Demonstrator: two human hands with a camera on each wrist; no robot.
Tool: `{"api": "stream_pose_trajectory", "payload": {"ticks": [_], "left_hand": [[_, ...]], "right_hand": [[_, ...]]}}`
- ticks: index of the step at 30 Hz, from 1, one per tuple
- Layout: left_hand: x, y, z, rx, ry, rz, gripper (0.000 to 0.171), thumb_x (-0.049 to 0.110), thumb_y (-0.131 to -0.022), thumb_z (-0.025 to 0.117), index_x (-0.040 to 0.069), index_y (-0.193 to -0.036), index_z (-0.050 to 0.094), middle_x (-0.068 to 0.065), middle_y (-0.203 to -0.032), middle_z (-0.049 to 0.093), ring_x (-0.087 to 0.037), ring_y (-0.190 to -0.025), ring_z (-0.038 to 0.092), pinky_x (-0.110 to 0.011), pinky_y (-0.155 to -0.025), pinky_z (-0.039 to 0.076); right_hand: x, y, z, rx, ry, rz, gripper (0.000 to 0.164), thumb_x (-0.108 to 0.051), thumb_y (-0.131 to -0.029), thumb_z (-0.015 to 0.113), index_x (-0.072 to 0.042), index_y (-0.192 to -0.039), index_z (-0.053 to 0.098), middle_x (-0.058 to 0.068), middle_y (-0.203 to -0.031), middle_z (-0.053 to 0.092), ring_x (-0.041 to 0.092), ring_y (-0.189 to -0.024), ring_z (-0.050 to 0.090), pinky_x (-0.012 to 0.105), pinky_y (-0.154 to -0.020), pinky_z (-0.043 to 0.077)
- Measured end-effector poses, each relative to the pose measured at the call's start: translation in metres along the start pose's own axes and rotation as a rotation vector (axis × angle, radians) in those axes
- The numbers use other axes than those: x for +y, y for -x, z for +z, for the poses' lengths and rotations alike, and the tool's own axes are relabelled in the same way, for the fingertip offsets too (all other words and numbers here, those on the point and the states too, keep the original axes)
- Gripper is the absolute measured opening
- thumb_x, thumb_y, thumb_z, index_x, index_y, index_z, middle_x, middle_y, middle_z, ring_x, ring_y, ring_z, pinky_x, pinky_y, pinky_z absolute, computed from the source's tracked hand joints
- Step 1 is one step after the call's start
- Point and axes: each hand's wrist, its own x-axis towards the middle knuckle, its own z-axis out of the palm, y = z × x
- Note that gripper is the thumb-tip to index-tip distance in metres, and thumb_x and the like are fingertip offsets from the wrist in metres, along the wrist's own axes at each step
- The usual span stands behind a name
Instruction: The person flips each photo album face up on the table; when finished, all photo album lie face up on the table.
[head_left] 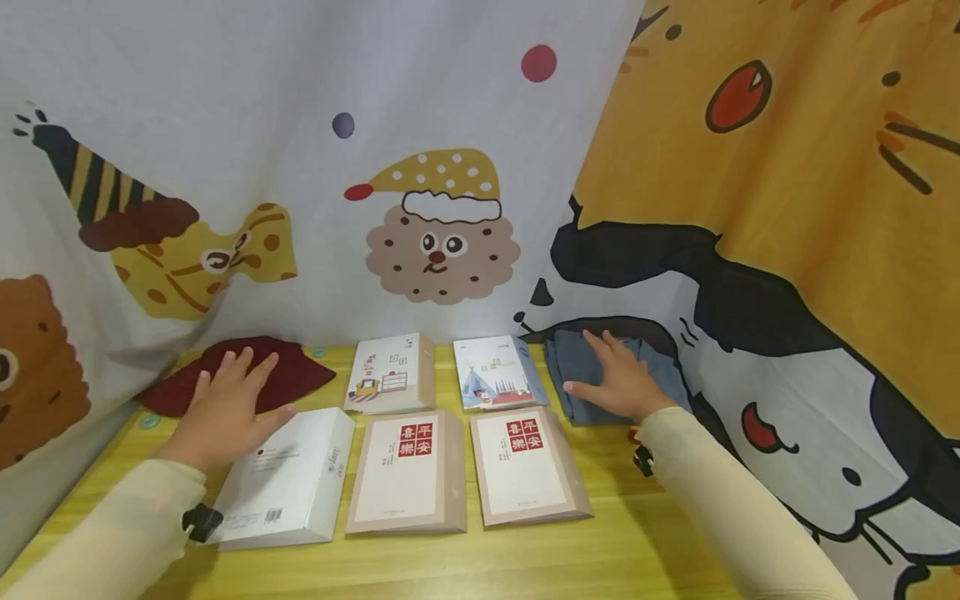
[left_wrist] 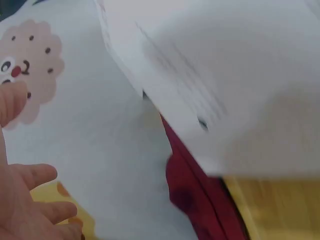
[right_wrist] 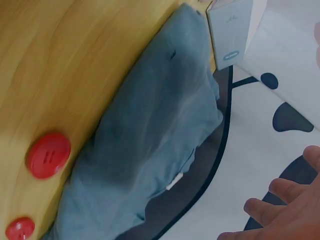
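My left hand (head_left: pixel 228 412) is held with fingers spread over a dark red, hat-shaped cloth (head_left: pixel 300 375) and the far edge of a white box (head_left: pixel 288 479). Nothing is in its grasp. In the left wrist view its thumb and fingers (left_wrist: pixel 37 175) stand apart, with the white box (left_wrist: pixel 240 90) close by. Over a folded blue-grey cloth (head_left: pixel 660 375) at the back right, my right hand (head_left: pixel 618 379) also spreads its fingers and holds nothing. The right wrist view shows that rumpled cloth (right_wrist: pixel 150 130) beside the fingers (right_wrist: pixel 287 190).
Two beige boxes with red seal-like print, one in the middle (head_left: pixel 408 475) and one further right (head_left: pixel 528 467), lie beside the white box. Behind them are two smaller illustrated boxes (head_left: pixel 386 375). Red buttons (right_wrist: pixel 48 155) and green buttons (head_left: pixel 150 422) lie on the wooden table (head_left: pixel 420 571). A cartoon-printed curtain (head_left: pixel 270 167) backs it.
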Motion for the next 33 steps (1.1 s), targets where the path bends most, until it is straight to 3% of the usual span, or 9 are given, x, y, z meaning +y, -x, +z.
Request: {"api": "stream_pose_trajectory", "payload": {"ticks": [7, 14, 17, 24, 33], "left_hand": [[0.031, -0.009, 0.012, 0.041, 0.125, 0.032, 0.079, 0.031, -0.096, 0.074, -0.007, -0.156, 0.04, -0.039, -0.163, 0.028, -0.06, -0.153, 0.019, -0.077, -0.12, 0.017], [0.061, -0.01, 0.016, -0.004, 0.169, 0.02, 0.079, 0.033, -0.097, 0.073, -0.004, -0.159, 0.038, -0.035, -0.166, 0.026, -0.056, -0.155, 0.019, -0.075, -0.119, 0.025], [0.071, -0.013, 0.019, -0.003, 0.204, 0.043, 0.077, 0.032, -0.099, 0.071, -0.004, -0.158, 0.038, -0.033, -0.165, 0.03, -0.053, -0.153, 0.025, -0.072, -0.12, 0.028], [0.094, -0.024, 0.032, -0.002, 0.35, 0.108, 0.067, 0.027, -0.103, 0.066, -0.001, -0.159, 0.04, -0.029, -0.164, 0.035, -0.048, -0.149, 0.036, -0.069, -0.12, 0.031], [0.115, -0.036, 0.046, -0.05, 0.432, 0.075, 0.068, 0.033, -0.106, 0.062, 0.005, -0.163, 0.036, -0.028, -0.17, 0.025, -0.05, -0.155, 0.026, -0.07, -0.122, 0.026]], "right_hand": [[-0.009, -0.006, 0.011, 0.001, -0.077, -0.029, 0.11, -0.072, -0.088, 0.07, -0.018, -0.17, 0.021, 0.027, -0.173, 0.017, 0.057, -0.153, 0.024, 0.083, -0.113, 0.027], [-0.016, -0.009, 0.016, -0.007, -0.113, -0.008, 0.107, -0.066, -0.09, 0.073, -0.019, -0.17, 0.02, 0.027, -0.173, 0.015, 0.056, -0.154, 0.024, 0.08, -0.115, 0.029], [-0.018, -0.011, 0.018, -0.009, -0.124, -0.008, 0.105, -0.063, -0.091, 0.073, -0.018, -0.17, 0.02, 0.027, -0.173, 0.014, 0.055, -0.155, 0.023, 0.079, -0.115, 0.029], [-0.027, -0.014, 0.026, -0.015, -0.195, -0.05, 0.104, -0.059, -0.091, 0.075, -0.014, -0.169, 0.023, 0.026, -0.173, 0.02, 0.05, -0.157, 0.021, 0.073, -0.12, 0.028], [-0.037, -0.018, 0.031, -0.056, -0.252, -0.013, 0.105, -0.056, -0.091, 0.077, -0.015, -0.17, 0.02, 0.026, -0.173, 0.017, 0.051, -0.156, 0.022, 0.073, -0.12, 0.028]]}}
